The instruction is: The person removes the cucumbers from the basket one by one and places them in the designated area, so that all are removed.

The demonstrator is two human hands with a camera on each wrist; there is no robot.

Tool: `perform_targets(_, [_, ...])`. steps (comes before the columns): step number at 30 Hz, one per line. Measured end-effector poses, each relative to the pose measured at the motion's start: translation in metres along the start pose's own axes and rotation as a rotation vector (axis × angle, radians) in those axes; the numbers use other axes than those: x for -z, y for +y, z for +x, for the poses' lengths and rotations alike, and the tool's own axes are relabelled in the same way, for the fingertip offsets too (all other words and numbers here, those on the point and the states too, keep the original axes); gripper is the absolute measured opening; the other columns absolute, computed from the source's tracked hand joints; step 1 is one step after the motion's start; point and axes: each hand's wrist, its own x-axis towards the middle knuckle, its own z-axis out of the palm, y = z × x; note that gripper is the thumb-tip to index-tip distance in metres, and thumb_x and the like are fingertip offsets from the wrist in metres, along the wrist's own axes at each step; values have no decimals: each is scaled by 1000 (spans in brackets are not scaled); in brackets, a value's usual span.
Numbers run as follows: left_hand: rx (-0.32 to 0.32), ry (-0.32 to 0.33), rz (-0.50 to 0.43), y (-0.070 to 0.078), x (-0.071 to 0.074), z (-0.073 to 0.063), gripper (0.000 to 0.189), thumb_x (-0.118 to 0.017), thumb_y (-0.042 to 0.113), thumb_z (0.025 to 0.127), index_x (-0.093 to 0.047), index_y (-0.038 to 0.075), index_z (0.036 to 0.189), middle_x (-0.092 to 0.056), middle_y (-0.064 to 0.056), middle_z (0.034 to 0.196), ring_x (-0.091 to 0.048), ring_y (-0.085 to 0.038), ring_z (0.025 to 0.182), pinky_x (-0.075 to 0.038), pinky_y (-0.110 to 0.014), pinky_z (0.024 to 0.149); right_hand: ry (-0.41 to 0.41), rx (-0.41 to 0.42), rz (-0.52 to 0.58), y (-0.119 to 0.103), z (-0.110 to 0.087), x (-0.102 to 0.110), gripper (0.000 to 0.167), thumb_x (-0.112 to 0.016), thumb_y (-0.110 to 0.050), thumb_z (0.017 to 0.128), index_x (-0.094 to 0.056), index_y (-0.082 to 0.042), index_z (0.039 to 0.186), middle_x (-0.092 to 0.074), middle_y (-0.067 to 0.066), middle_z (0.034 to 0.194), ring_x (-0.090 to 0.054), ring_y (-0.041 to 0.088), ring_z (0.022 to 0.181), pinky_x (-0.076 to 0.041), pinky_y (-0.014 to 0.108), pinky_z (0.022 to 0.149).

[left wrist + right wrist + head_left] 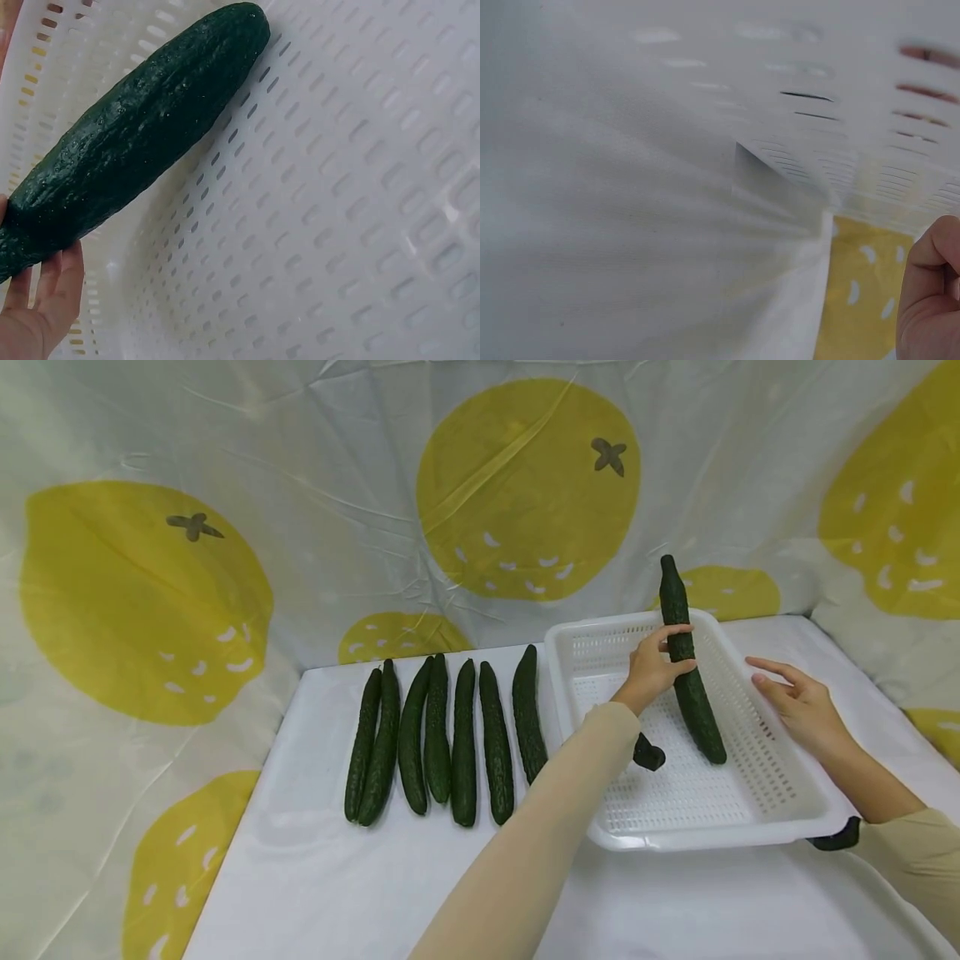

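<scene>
My left hand (pixel 651 668) grips a dark green cucumber (pixel 701 714) around its middle, fingers on one side and thumb on the other. The cucumber stands tilted over the white perforated basket (pixel 652 837), its thick end lower and its narrow end pointing up and away. In the left wrist view, the held cucumber (pixel 142 127) crosses in front of the basket's slotted wall and floor. My right hand (pixel 806 706) is beside the basket's right rim, fingertips close to its outer edge, thumb and forefinger extended. Part of that hand (pixel 934 292) shows under the slotted side in the right wrist view.
Several cucumbers (pixel 463 743) lie side by side on the white tablecloth (pixel 337 885) left of the basket; my left forearm overlaps the nearest one. A lemon-print sheet (pixel 360 527) hangs behind the table and along its sides.
</scene>
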Motion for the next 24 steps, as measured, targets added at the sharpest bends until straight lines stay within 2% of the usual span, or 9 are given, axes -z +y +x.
perform_targets(14, [4, 13, -29, 6, 2, -3, 49, -86, 13, 81, -71, 37, 120, -62, 12, 109, -52, -11, 103, -50, -19, 64, 5, -10, -17, -3, 1, 0, 36, -56, -22, 104, -60, -38, 136, -65, -31, 88, -61, -8, 74, -52, 13, 58])
perform_targets(20, [28, -34, -24, 14, -1, -8, 47, -85, 14, 82, -71, 38, 120, -60, 11, 115, -48, -11, 106, -51, -20, 60, 21, 13, -38, -1, 2, 0, 36, -57, -20, 104, -61, -40, 134, -64, -31, 86, -59, -8, 72, -49, 12, 57])
perform_targets(24, [26, -71, -80, 20, -3, -11, 47, -84, 11, 82, -71, 36, 120, -61, 8, 105, -55, -9, 92, -54, -19, 57, 35, 34, -93, 0, 1, 0, 37, -56, -23, 104, -60, -36, 139, -63, -32, 85, -56, -10, 73, -47, 11, 58])
